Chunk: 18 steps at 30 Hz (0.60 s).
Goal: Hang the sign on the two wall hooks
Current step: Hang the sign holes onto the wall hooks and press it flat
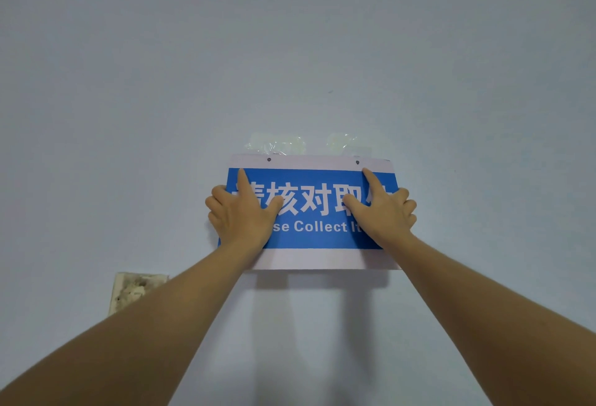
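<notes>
A blue sign [317,212] with white borders and white lettering lies flat against the pale wall. Two small dark holes show in its top border, the left hole [269,159] and the right hole [357,162]. Just above its top edge sit two patches of clear tape, the left patch [277,143] and the right patch [343,141]; the hooks themselves are too small to make out. My left hand [240,212] grips the sign's left edge, index finger pointing up. My right hand [383,209] grips the right edge the same way.
A stained, off-white wall plate [129,289] sits on the wall below and left of the sign, partly behind my left forearm. A small dark mark [330,91] shows on the wall above.
</notes>
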Tool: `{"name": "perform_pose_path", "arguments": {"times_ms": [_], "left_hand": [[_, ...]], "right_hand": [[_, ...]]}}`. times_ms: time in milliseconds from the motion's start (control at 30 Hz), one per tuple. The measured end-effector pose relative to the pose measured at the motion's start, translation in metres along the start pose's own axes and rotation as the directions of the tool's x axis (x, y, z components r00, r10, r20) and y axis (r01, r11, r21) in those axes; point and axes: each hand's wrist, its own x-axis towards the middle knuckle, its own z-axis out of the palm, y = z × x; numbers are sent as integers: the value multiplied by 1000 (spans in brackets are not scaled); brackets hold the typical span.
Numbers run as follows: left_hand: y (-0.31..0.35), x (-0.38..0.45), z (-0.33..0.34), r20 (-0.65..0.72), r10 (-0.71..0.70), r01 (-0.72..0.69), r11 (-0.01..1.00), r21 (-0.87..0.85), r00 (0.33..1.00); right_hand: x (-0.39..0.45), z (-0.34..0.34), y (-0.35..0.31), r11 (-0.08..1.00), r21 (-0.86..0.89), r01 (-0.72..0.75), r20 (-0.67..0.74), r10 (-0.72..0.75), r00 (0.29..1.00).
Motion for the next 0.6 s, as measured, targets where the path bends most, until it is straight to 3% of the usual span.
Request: {"name": "perform_pose_path", "arguments": {"times_ms": [600], "left_hand": [[-2, -14, -6, -10, 12, -12, 999, 43, 1000]], "right_hand": [[-6, 1, 11, 998, 61, -26, 112, 19, 994]]}}
